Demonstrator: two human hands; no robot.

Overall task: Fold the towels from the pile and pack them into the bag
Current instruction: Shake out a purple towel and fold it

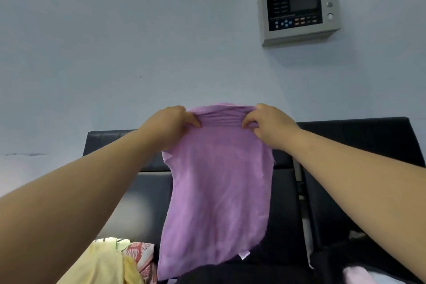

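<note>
At the lower left edge lies a heap of cloth: a pale yellow towel [103,265] in front, and a pink towel with a red leaf pattern [140,253] just behind it and touching it. At the lower right corner a bit of light pink fabric [355,275] shows, too blurred to name more closely.

Both bare forearms reach forward and up from the lower corners. Between them hangs a lilac towel [219,191], held in the air above the heap, its lower edge near the patterned towel. The left hand [171,123] and the right hand [267,122] each pinch the bunched top edge of the lilac towel, fingers curled into the cloth, the two hands near each other but not touching.

Behind the towel stands a row of black padded seats [345,145] against a pale wall [115,41]. High on the wall, to the right, is a grey control panel [298,10] with a dark screen and buttons.
</note>
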